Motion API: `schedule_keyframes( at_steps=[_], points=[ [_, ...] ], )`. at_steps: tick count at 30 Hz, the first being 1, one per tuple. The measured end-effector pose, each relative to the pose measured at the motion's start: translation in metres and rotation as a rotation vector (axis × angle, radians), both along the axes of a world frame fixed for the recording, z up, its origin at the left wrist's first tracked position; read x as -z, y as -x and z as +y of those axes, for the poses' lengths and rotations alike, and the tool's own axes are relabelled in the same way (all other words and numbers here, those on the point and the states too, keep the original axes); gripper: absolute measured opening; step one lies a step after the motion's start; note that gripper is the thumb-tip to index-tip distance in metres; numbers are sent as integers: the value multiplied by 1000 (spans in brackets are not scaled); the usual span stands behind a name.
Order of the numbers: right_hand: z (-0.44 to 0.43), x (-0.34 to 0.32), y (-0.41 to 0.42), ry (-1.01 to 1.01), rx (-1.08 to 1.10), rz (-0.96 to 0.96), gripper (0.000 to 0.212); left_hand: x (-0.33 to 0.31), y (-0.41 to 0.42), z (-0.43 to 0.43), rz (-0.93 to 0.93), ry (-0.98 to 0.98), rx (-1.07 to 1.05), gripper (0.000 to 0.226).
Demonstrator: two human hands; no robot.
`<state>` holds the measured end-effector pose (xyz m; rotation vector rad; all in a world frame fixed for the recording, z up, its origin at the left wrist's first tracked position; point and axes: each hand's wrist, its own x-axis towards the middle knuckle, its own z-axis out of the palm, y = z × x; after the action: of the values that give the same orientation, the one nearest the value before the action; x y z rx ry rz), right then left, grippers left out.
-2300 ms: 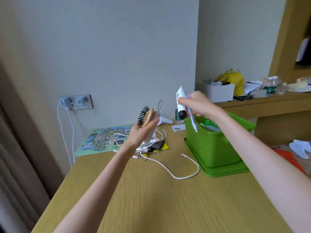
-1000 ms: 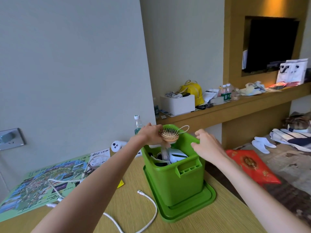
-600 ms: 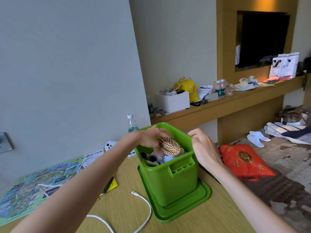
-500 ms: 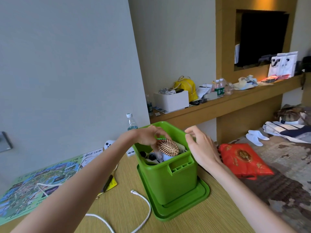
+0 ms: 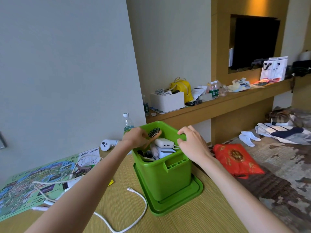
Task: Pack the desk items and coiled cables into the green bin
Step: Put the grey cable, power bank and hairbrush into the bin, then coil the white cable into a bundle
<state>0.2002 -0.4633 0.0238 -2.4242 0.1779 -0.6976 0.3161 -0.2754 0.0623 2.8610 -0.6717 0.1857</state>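
Since the frame half a second earlier, the hairbrush (image 5: 155,134) has turned from bristles facing the camera to bristles pointing up and away, with its wooden handle now angled down into the green bin (image 5: 161,180). Left hand (image 5: 135,137): fingers clamped on the brush at the bin's left rim, apparently steering the handle into a gap beside the contents rather than laying it on top. Right hand (image 5: 192,146): fingers and thumb curled over the bin's right rim and pinching it, probably to steady the tall, narrow bin while the other hand pushes in. The bin stands upright in a shallow green tray (image 5: 193,195), probably its own lid, on the wooden surface (image 5: 185,219). Its contents reach nearly to the rim. A white power bank (image 5: 164,142) lies uppermost, with white devices under it and dark items in the left corner that cannot be identified. Outside the bin, a white cable (image 5: 140,209) lies uncoiled on the surface just left of the tray, a printed map (image 5: 25,187) is spread farther left, and a white controller (image 5: 105,145) rests near the wall. Packing appears well advanced, but the cable is not yet coiled or stowed.
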Motion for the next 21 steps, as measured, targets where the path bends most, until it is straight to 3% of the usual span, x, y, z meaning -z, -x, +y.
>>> schedule_keyframes(
  at_steps=[4,10,17,21],
  points=[
    [5,-5,8,75,0,-23,26,-7,17,22,-82,287,52,17],
    [58,-17,35,237,-171,-290,19,8,63,84,-149,571,62,10],
    [151,13,67,437,-368,-473,27,83,110,173,54,398,1,13],
    [172,53,66,468,-567,-59,28,123,132,213,41,201,-5,22]
  ],
)
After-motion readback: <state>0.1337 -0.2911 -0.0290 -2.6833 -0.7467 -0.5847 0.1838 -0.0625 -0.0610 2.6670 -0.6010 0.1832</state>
